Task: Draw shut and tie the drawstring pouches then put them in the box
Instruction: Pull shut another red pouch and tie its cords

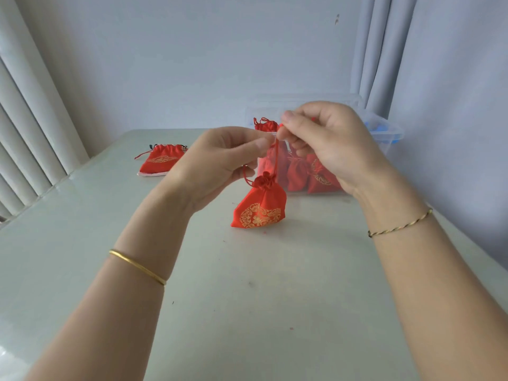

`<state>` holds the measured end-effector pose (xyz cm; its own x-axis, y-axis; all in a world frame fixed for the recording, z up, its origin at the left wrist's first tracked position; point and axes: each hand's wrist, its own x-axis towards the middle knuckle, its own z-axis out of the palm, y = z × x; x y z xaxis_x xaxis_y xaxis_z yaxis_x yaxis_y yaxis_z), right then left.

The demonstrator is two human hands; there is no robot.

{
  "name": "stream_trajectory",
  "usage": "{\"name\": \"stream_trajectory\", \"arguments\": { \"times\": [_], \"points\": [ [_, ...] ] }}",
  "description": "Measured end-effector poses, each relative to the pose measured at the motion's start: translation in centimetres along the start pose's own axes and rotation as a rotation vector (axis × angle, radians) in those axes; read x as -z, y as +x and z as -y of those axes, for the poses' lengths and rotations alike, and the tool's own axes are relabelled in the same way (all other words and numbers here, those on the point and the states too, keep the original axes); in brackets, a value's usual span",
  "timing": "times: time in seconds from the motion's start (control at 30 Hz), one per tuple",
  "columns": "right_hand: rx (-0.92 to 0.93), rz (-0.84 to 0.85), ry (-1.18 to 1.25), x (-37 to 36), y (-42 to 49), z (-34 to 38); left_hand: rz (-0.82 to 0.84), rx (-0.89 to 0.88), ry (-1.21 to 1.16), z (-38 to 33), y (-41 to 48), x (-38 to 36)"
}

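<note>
Pouch (259,209), red with gold print, hangs by its cord (276,160) at mid-frame, neck gathered tight, base at or just over the tabletop (247,298); I cannot tell whether it touches. Far left, a spare pouch (160,160) lies flat, well apart, its neck only loosely drawn, so it looks to be next in line. The left hand (220,158) pinches the cord between thumb and forefinger, its fingers (258,145) pressed together, with a loop of cord showing by the lower, curled ones. The right hand (327,141) pinches the cord just above, fingers (288,116) closed on it too. This reads as the tying step. To do it well, the left pinch should hold the strands taut so the neck does not slacken, while the right leads the free end round and through, then both pull apart evenly to seat the knot down against the gathers. A knot left high on the cord would likely let the mouth reopen. Right of the hands, the clear box (384,127) holds packed pouches (319,174), and is near enough for a short drop.
</note>
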<state>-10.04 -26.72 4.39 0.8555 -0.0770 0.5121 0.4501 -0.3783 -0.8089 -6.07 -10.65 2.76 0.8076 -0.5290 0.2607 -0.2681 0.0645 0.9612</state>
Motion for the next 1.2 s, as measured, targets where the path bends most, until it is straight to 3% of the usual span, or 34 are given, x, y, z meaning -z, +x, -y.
{"name": "stream_trajectory", "arguments": {
  "times": [0.13, 0.23, 0.37, 0.6, 0.7, 0.8, 0.9, 1.0, 1.1, 1.2],
  "points": [
    [0.059, 0.01, 0.011, -0.7, 0.0, 0.1, -0.034, -0.067, 0.162, 0.1, 0.0, -0.7],
    [-0.115, -0.066, 0.05, -0.4, 0.2, -0.6, -0.087, -0.068, 0.148, 0.1, 0.0, -0.8],
    [-0.306, 0.138, 0.014, -0.5, 0.0, -1.6, -0.088, -0.057, 0.088, 0.0, 0.0, -0.6],
    [-0.243, 0.215, 0.14, -0.2, 0.0, -1.5, -0.112, -0.058, -0.021, 0.1, 0.2, -0.6],
    [-0.246, 0.405, 0.158, 0.9, -0.2, -1.2, -0.136, -0.033, -0.144, 0.2, 0.3, -0.8],
    [-0.301, 0.557, -0.019, 1.6, -0.6, -1.1, -0.115, -0.021, -0.163, 0.3, 0.3, -1.2],
    [-0.359, 0.369, -0.104, 1.9, -0.3, -1.6, -0.037, -0.036, -0.069, 0.3, 0.3, -1.1],
    [-0.284, 0.136, -0.044, 1.2, 0.4, -2.5, 0.029, -0.152, 0.157, 0.3, 0.1, -1.4],
    [-0.311, 0.291, 0.216, 0.1, 0.3, -3.2, -0.067, -0.337, 0.443, 0.8, 0.2, -2.0],
    [-0.376, 0.401, 0.36, -0.2, -0.1, -3.5, -0.196, -0.464, 0.572, 1.6, 0.3, -2.3]
  ]
}}
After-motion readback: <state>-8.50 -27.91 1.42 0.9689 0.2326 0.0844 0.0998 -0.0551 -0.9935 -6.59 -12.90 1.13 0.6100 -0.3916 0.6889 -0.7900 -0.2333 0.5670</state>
